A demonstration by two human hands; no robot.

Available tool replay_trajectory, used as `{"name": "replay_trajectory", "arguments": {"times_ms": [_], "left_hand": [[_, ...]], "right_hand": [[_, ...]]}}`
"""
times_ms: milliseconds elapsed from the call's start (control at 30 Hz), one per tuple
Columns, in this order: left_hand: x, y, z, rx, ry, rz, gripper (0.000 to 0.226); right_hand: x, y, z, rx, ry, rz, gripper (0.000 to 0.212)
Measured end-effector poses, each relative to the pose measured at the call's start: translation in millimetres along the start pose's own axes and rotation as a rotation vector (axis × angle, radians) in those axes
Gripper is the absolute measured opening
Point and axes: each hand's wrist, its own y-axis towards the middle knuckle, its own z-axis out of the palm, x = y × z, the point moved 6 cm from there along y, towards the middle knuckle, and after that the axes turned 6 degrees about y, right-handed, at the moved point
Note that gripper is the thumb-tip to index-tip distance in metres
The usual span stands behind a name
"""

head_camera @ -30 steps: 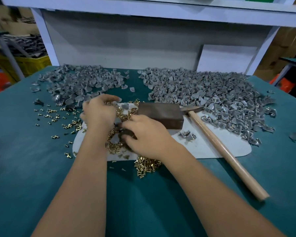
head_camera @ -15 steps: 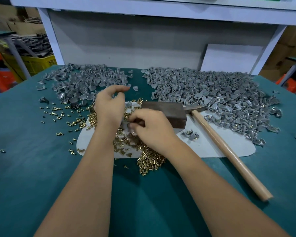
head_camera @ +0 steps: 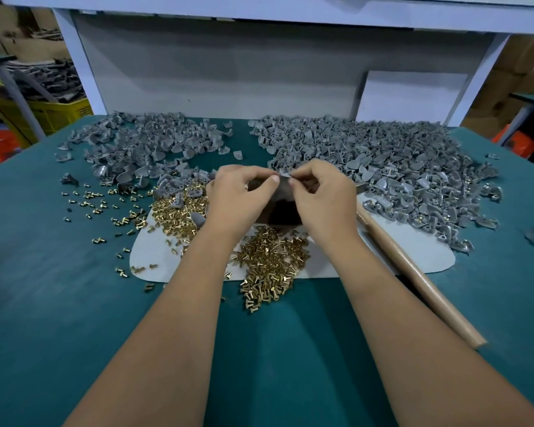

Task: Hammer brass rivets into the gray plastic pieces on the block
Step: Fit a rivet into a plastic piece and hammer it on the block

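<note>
Forearms reaching forward over green bench [head_camera: 59,318] cloth. Just beyond, brass rivets [head_camera: 270,266] heaped loose across the near edge of a pale mat [head_camera: 154,257], more scattered left on the cloth. Tiny, hard, smooth; likely to roll and slip from the fingertips, so best pinched by the shank with the head up. Hammer [head_camera: 420,282] lying to the right, wooden handle pointing toward the near right; head hidden behind the right hand. Heavy at the far end by the look of it, best gripped low on the handle.

Above the mat, left hand [head_camera: 235,195] and right hand [head_camera: 324,198] close together, fingers curled, both pinching one small gray piece [head_camera: 282,180] between thumb and fingertips. Whether a rivet is seated in it cannot be told. Light, stiff plastic, thin-edged; easy to hold by the rim, prone to skid under a blow unless pressed flat. Dark block [head_camera: 282,211] directly beneath the hands, mostly covered; dense and steady by the look of it.

Farther back, two wide heaps of gray pieces: left heap [head_camera: 142,143], right heap [head_camera: 383,161], some on the right showing brass.

Beyond, a white bench frame with a gray back panel [head_camera: 228,72]; yellow crate [head_camera: 59,114] off left, cardboard boxes off right.
</note>
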Motion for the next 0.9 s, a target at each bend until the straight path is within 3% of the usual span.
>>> {"name": "replay_trajectory", "arguments": {"times_ms": [400,633,767,900], "left_hand": [[6,-2,6,-0.077,0.180,-0.029,0.013],[11,1,9,-0.090,0.204,-0.017,0.019],[11,4,7,-0.087,0.083,-0.019,0.020],[10,7,15,0.072,0.003,0.018,0.042]], "right_hand": [[-8,1,1,0.070,-0.122,-0.009,0.026],[-2,2,-4,0.051,-0.234,-0.052,0.021],[17,10,-4,0.274,-0.293,-0.036,0.024],[37,4,9,0.730,-0.324,0.026,0.021]]}}
